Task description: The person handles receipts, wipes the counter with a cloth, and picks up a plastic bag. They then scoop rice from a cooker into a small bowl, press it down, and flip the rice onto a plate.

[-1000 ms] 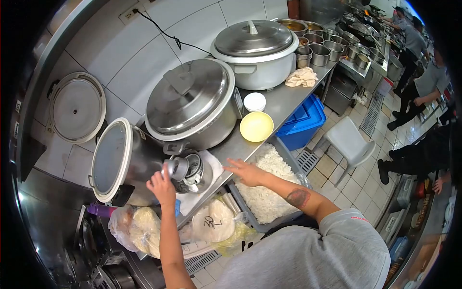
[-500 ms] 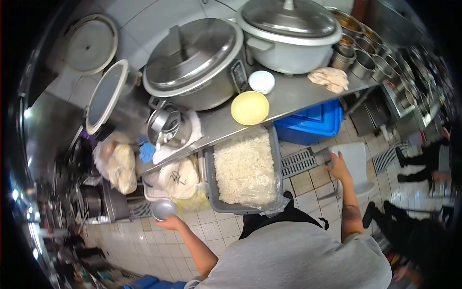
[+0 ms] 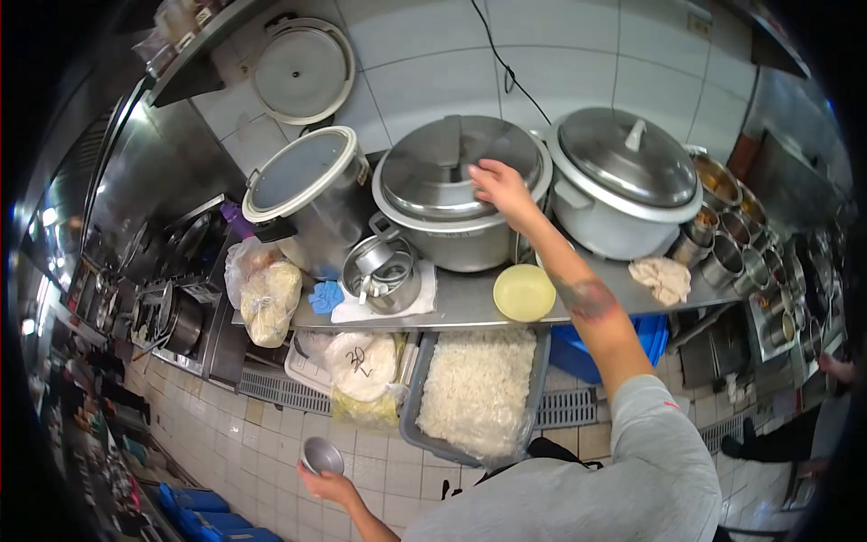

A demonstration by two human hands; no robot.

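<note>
My left hand (image 3: 330,486) is closed on the edge of a small metal bowl (image 3: 323,456), held low over the tiled floor. Stretched across the counter, my right hand (image 3: 502,190) overlaps the steel lid (image 3: 415,181) of the large rice cooker (image 3: 465,248), its fingers extended just right of the lid's upright handle (image 3: 449,142). Below the counter sits a grey tub (image 3: 408,425) full of cooked rice (image 3: 477,384), a plastic sheet bunched at its near end. At the counter's front edge is a yellow bowl (image 3: 524,293), partly behind my forearm.
A second cooker (image 3: 601,217) stands to the right, beside a crumpled cloth (image 3: 662,278) and several metal pots (image 3: 722,262). Leftward are a tall lidded container (image 3: 321,217), nested metal pans (image 3: 388,275) and bagged food (image 3: 269,303). A blue bin (image 3: 646,343) sits under the counter.
My right hand has left the white plastic chair and swung up and left to the rice cooker's lid. My left hand keeps the bowl, now tilted more. The view has shifted toward the wall.
</note>
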